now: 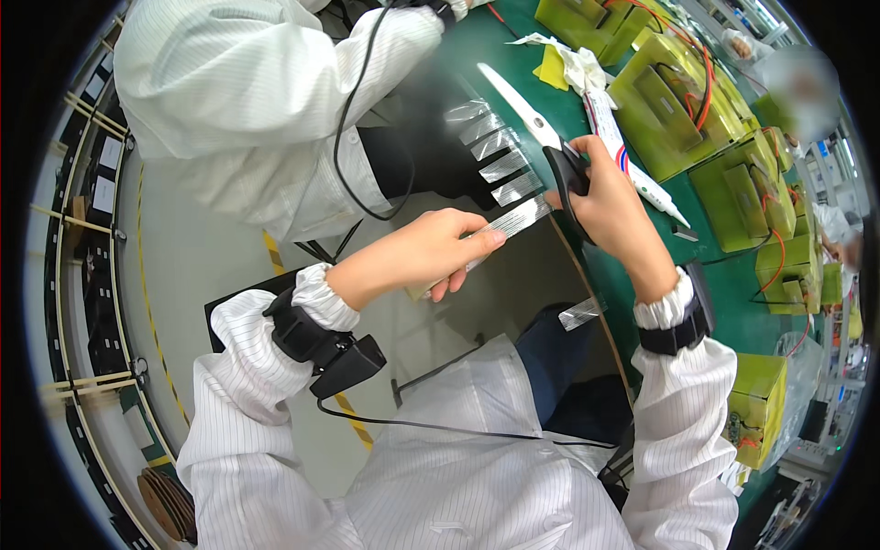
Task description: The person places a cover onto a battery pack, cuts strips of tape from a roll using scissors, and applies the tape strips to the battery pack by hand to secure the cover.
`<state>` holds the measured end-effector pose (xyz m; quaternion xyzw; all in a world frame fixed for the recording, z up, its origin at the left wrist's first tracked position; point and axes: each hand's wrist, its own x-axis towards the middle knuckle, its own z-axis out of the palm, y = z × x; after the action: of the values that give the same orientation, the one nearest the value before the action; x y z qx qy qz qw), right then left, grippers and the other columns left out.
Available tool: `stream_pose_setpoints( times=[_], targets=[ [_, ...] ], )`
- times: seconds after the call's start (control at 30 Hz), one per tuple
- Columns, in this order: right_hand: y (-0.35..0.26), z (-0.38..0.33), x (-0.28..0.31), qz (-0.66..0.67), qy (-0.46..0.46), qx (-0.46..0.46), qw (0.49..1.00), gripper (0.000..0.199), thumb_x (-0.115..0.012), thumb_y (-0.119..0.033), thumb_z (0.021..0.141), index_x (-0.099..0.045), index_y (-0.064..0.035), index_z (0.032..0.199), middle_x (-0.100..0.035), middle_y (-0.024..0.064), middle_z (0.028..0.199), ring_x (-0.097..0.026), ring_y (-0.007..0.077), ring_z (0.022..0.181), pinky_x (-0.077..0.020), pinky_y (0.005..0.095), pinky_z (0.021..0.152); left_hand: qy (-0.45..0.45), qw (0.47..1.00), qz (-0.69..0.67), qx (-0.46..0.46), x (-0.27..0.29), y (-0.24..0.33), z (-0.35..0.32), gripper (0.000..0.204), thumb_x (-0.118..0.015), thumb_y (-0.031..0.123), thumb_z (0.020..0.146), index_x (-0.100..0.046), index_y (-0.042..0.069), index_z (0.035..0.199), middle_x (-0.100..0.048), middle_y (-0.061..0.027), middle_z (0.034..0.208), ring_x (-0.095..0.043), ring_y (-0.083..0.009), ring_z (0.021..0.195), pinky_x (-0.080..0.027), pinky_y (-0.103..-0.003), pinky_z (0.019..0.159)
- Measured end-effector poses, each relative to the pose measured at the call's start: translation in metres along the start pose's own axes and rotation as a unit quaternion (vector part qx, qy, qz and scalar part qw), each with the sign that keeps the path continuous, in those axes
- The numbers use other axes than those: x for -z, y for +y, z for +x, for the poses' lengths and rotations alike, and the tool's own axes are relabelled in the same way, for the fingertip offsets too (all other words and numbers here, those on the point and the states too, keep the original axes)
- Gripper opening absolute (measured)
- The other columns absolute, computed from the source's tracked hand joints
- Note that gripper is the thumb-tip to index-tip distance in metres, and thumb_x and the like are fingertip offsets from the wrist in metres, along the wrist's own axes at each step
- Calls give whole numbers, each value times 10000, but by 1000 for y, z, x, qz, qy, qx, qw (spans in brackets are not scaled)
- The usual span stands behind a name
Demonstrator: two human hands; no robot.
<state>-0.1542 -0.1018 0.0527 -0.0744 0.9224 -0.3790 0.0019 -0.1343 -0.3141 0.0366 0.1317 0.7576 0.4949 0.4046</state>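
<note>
My left hand (435, 249) pinches a strip of clear, finely lined tape (521, 220) between thumb and fingers. A pale yellowish edge shows below its palm; I cannot tell whether that is a roll. The strip's far end reaches the fingertips of my right hand (607, 200). That hand is also closed round the black handles of a pair of scissors (522, 105), whose pale blades point away to the upper left. Beside the strip, several short pieces of clear tape (506, 165) hang in a row off the table edge. Another tape piece (581, 313) clings to the edge nearer me.
On the green table (610, 275) lie a white tube (653, 188), crumpled white tissue (579, 66) and a small dark block (685, 234). Yellow-green wrapped packs (674, 105) with red and black wires line the right. At upper left sits another person in a white striped coat (238, 82).
</note>
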Motion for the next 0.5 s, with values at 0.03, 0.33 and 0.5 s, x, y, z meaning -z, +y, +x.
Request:
stream_pose_setpoints(
  times=[0.03, 0.33, 0.5],
  targets=[
    [-1, 4, -1, 0, -3, 2, 1000, 463, -690, -52, 685, -409, -14, 1052, -557, 103, 700, -530, 154, 627, -421, 282, 576, 9, 1000, -9, 3, 0, 3, 0, 379, -413, 399, 898, -525, 42, 840, -463, -12, 501, -445, -90, 353, -346, -227, 350],
    [-11, 7, -7, -55, -5, -13, 998, 382, -579, -9, 705, -386, 14, 1033, -567, 275, 819, -559, 418, 787, -431, 434, 690, 24, 999, 1, 35, 5, 3, 7, 431, -417, 393, 877, -556, -3, 975, -485, -36, 479, -492, -123, 373, -415, -273, 429],
    [-8, 6, -12, -117, 26, 19, 993, 372, -604, -36, 702, -393, 5, 1006, -574, 247, 749, -560, 416, 734, -428, 448, 646, 24, 999, 11, 40, 5, 2, 10, 439, -412, 396, 878, -554, -5, 986, -483, -38, 478, -488, -122, 374, -415, -273, 434]
  ],
)
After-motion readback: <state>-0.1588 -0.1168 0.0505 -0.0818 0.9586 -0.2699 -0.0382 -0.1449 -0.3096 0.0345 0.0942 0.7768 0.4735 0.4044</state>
